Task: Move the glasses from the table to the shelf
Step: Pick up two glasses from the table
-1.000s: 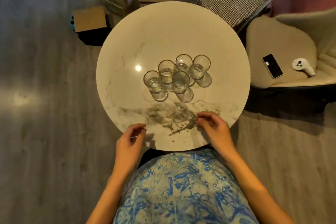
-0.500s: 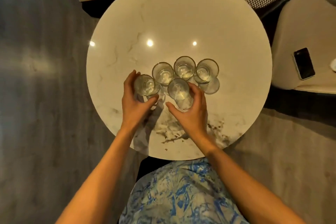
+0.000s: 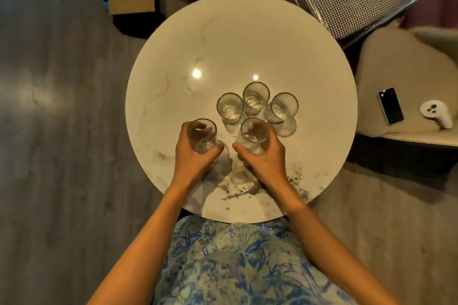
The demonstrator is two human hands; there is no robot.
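A round marble table (image 3: 247,39) is seen from above on a grey floor. A glass (image 3: 202,135) is gripped by the left hand (image 3: 195,156), and a second glass (image 3: 254,135) by the right hand (image 3: 267,156). Three more glasses (image 3: 256,96) are clustered just behind them.

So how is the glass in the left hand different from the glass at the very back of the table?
The clear gold-rimmed glass in the left hand is gripped by the left hand; the clear gold-rimmed glass at the back stands free, touched by nobody. The held one sits apart from the cluster; the back one is packed between two neighbours. Both look like the same upright, empty tumbler.
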